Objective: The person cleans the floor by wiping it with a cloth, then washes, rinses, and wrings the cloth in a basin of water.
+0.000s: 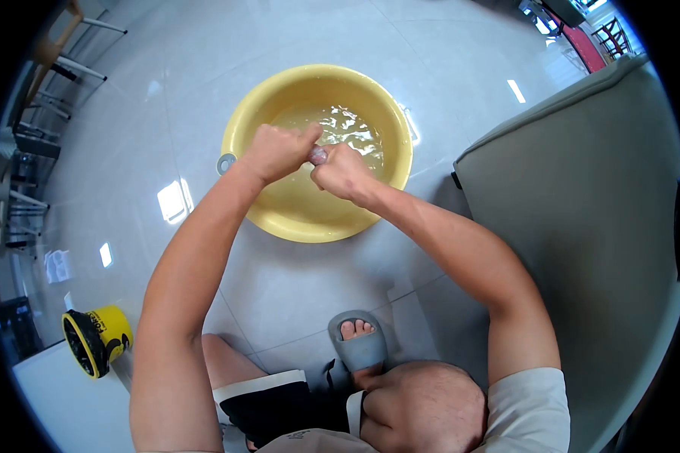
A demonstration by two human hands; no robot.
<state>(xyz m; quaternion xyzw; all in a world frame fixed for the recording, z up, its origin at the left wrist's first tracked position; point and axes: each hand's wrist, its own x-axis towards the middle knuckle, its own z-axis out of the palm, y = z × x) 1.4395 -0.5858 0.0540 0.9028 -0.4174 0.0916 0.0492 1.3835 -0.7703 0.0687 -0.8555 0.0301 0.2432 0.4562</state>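
Over a yellow basin (321,232) of water, my left hand (281,151) and my right hand (342,172) are both closed in fists, held close together. Between them shows a short piece of a pale, pinkish-grey bunched cloth (319,155); the rest of it is hidden inside my fingers. Each fist grips one end of it. Rippled, shiny water (347,128) lies in the basin below my hands, and neither hand touches it.
A grey sofa (574,174) stands close on my right. To the left are a yellow and black bin (98,340) and chairs (57,57). My foot in a grey slipper (359,347) rests on the glossy tiled floor (204,68).
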